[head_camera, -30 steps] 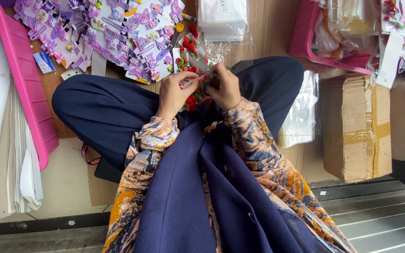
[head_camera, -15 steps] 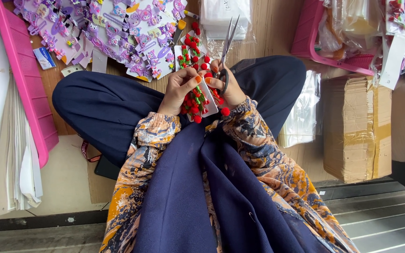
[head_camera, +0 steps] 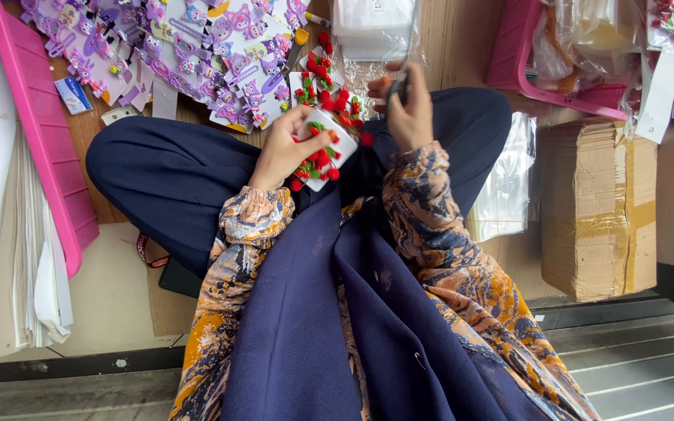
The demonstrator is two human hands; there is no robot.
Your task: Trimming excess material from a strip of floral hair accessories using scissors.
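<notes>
I sit cross-legged in dark blue trousers. My left hand (head_camera: 281, 150) holds a white card (head_camera: 323, 139) studded with red and green cherry-shaped clips over my lap. My right hand (head_camera: 409, 109) is raised beyond my right knee and grips a pair of scissors (head_camera: 401, 74), blades pointing away; the blades are blurred. More cherry-clip cards (head_camera: 313, 78) lie on the wooden floor just ahead of my hands.
A heap of purple hair-clip cards (head_camera: 189, 54) covers the floor at top left. A pink tray (head_camera: 40, 132) holds stacked white cards at left. Clear bags (head_camera: 501, 179), a taped cardboard box (head_camera: 596, 210), a pink basket (head_camera: 563, 78) and white packets (head_camera: 372, 27) lie around.
My right hand has lifted away from the card with the scissors, moving up and right. My left hand now holds the cherry-clip card alone, tilted and a little higher.
</notes>
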